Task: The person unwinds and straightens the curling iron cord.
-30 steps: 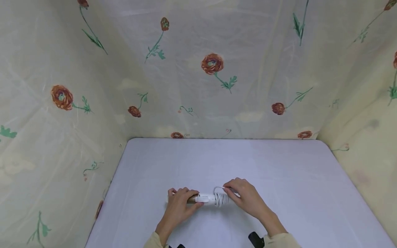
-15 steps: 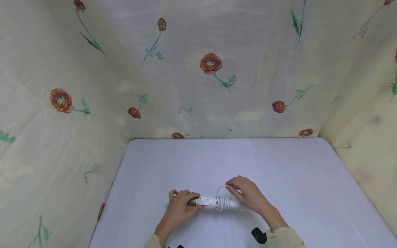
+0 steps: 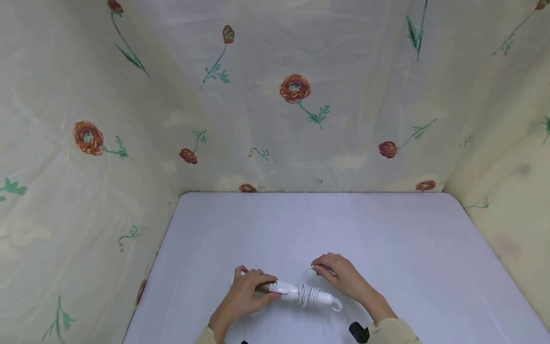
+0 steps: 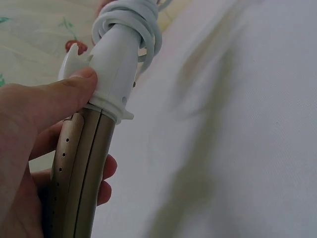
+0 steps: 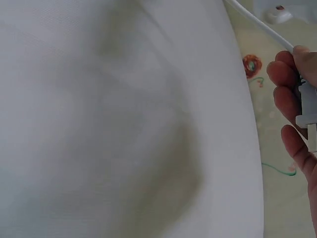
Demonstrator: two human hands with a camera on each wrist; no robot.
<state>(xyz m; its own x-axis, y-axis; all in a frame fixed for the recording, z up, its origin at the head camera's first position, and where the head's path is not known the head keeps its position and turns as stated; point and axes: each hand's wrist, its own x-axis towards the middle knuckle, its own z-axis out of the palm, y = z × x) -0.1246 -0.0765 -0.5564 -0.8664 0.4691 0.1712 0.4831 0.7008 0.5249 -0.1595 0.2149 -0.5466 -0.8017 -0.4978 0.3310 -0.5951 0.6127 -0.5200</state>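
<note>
My left hand point(image 3: 248, 295) grips a hair curling iron point(image 3: 287, 290) over the table. In the left wrist view its gold-brown barrel point(image 4: 84, 173) lies along my fingers, and my thumb rests on the white part beside the lever point(image 4: 73, 62). The white cord point(image 3: 307, 295) is wound in several loops around the white handle. Its free end runs up to my right hand point(image 3: 343, 274), which pinches it between thumb and fingers. A white plug point(image 5: 308, 106) sits within that hand in the right wrist view, prongs showing.
A table point(image 3: 386, 229) with a white cover lies beneath both hands. Flower-printed cloth point(image 3: 335, 138) rises around its back and sides. A dark wrist camera point(image 3: 358, 332) is beside the right sleeve.
The handle end of the curling iron has tipped towards me and come out from behind my right hand. My right hand has shifted slightly, still pinching the cord.
</note>
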